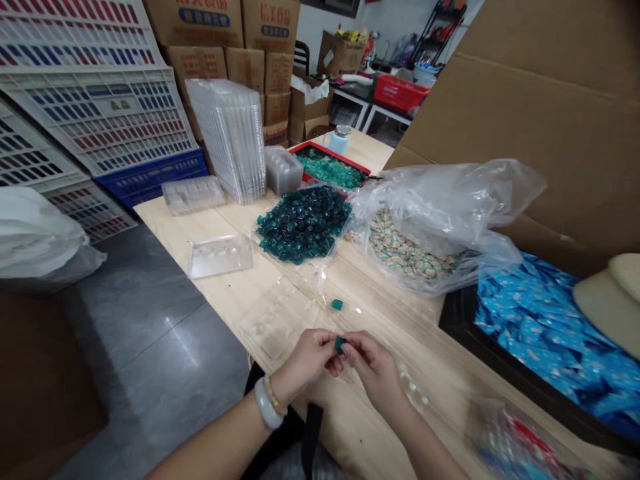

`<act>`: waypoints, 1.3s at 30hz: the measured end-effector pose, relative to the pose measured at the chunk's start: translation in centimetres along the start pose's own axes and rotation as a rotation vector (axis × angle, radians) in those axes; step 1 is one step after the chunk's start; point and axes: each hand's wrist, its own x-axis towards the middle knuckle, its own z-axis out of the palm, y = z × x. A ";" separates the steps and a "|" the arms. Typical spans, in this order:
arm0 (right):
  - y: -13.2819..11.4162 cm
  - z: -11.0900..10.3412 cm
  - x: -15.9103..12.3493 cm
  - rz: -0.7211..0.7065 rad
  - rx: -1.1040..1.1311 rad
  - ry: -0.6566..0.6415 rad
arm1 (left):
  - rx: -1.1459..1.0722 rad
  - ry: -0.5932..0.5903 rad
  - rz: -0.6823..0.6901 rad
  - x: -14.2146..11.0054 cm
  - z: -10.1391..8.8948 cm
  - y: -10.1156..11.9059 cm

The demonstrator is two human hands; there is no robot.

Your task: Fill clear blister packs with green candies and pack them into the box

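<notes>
Close to the table's near edge, my left hand (pixel 316 353) and my right hand (pixel 373 363) meet around a small dark green translucent piece (pixel 339 345). The fingertips of both hands pinch it from either side. Just beyond them, a second green piece (pixel 337 305) lies alone on the wood. A clear plastic tray (pixel 275 317) with moulded hollows rests left of my hands. Further back is a large heap of dark green pieces (pixel 305 223) on clear plastic sheeting. What the pieces are made of I cannot tell.
A clear bag (pixel 415 250) of small printed packets stands behind right. Blue packets (pixel 550 340) fill a black tray at right. Stacked clear trays (pixel 230 140), a red-rimmed tray (pixel 367 173) and a blue mug (pixel 338 139) are at the back. Crates (pixel 100 107) stand left.
</notes>
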 end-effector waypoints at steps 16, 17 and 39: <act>4.0 0.9 3.9 -0.213 -0.739 -0.044 | 1.163 0.070 0.540 -0.4 -3.8 -0.5; 3.6 0.4 3.8 -0.166 -0.714 -0.055 | 1.121 0.101 0.579 0.0 -4.7 0.5; -0.4 3.4 18.3 0.094 0.428 -0.088 | 0.792 0.424 0.541 9.5 -10.4 7.8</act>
